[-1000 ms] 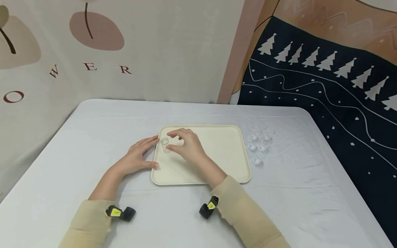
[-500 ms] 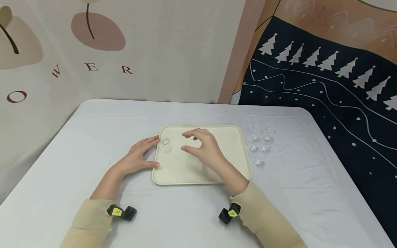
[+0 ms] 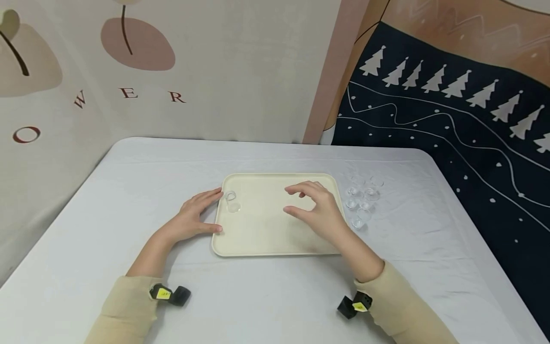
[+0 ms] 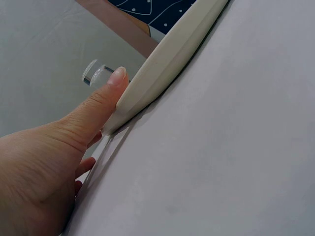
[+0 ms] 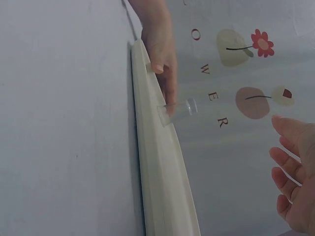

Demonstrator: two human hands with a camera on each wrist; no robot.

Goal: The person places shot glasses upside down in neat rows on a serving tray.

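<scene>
A small clear plastic cup (image 3: 232, 202) stands near the left end of a cream tray (image 3: 275, 243). My left hand (image 3: 192, 217) is spread along the tray's left edge, fingertips at the upper part and thumb lower down. In the left wrist view the thumb (image 4: 93, 108) lies against the rim, with the cup (image 4: 101, 73) just beyond it. Over the right part of the tray hovers my right hand (image 3: 320, 210), thumb and fingers apart and nothing between them. The right wrist view shows the cup (image 5: 178, 112) beside the left hand (image 5: 160, 44), well away from my right fingers (image 5: 285, 162).
Several clear cups (image 3: 357, 220) cluster on the white tablecloth (image 3: 412, 267) just right of the tray. A pale printed curtain (image 3: 240, 71) hangs behind the table, and a dark one with tree prints (image 3: 434, 114) hangs at the right.
My right hand has let go of the cup at the tray's left and moved right across the tray. The left hand has stayed at the tray's edge.
</scene>
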